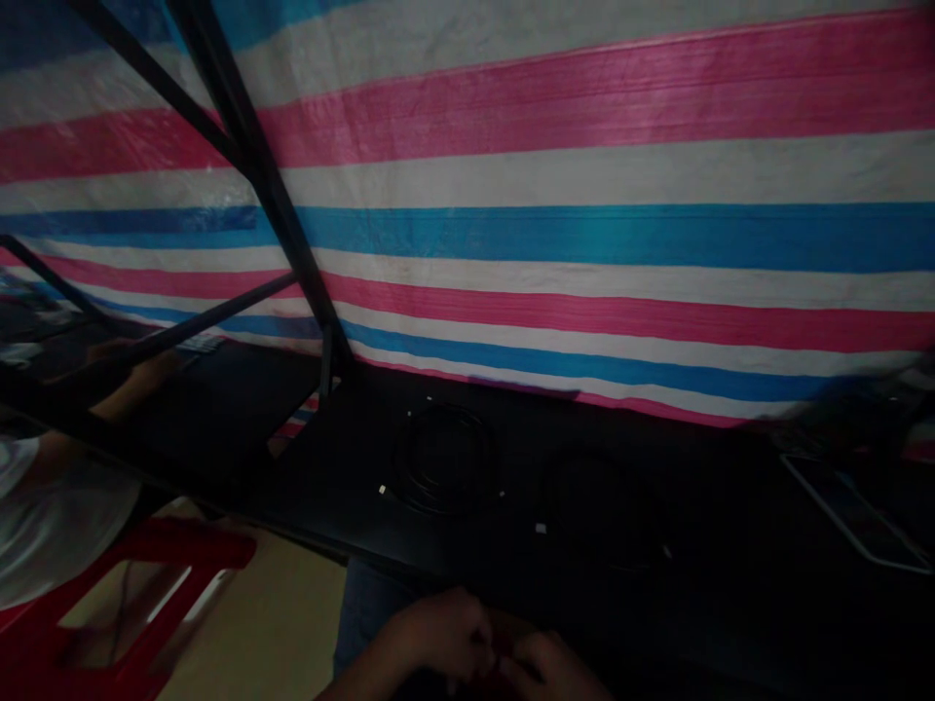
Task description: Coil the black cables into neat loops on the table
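Dark red item [501, 645], at 6 o'clock in the view, lying between the hands; dim light leaves its nature unclear. Left hand [453, 633] at its 10 o'clock, fingers curled inward; right hand [547, 665] at its 4 o'clock, fingers bent towards the left hand. Whether either hand grips the item cannot be told.

Further directions are taken from the item. Towards 11 o'clock, a coiled black cable [420, 498] with pale ends lies on the black table [321, 501]; between 1 and 2 o'clock, a second coil [549, 492], barely distinct from the surface, shows a white tip [541, 529]. Near half past 2, a flat device [851, 516] with a pale rim. At 9 o'clock, a red stool [146, 540]; just above it, a co-worker's pale sleeve [65, 506]. At 11 o'clock, a dark metal post [270, 185] before a striped sheet [584, 234], which spans the background.
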`<state>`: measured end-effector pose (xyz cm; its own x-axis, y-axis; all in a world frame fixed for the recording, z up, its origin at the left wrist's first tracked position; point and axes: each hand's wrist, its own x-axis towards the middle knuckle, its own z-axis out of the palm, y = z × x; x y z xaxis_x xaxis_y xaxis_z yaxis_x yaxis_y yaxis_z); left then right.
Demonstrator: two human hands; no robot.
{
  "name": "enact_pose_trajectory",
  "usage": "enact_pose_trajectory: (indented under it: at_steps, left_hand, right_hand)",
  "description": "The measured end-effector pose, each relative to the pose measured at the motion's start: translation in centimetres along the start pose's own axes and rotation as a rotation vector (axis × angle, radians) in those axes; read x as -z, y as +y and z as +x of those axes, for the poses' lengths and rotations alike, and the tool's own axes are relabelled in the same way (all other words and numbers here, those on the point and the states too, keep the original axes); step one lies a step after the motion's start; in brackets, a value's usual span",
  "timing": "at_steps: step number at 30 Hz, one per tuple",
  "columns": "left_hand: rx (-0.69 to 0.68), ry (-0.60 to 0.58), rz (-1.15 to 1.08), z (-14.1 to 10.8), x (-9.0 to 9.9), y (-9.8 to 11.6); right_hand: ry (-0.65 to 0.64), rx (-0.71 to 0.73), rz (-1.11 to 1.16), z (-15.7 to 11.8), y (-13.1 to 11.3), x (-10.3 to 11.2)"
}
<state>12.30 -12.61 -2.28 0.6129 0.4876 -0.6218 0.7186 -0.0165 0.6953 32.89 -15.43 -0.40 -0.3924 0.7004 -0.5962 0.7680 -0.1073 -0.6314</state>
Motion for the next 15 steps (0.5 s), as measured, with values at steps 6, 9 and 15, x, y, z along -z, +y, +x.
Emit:
enact_pose_trajectory:
  at_steps: [6,9,15]
  left_hand:
    - [0.036,-0.122,-0.125,-2.7,0.5,0.7]
    - [-0.066,0.103,0.021,-3.0,0.1,2.6]
    - [-0.117,0.060,0.003,-1.8,-0.1,2.2]
  right_hand:
    - [-0.048,-0.150,0.042,-1.7,2.4,1.2]
    - [-0.051,-0.127,0.072,-2.0,1.0,1.4]
    - [-0.065,-0.025,0.113,-1.4,-0.6,0.7]
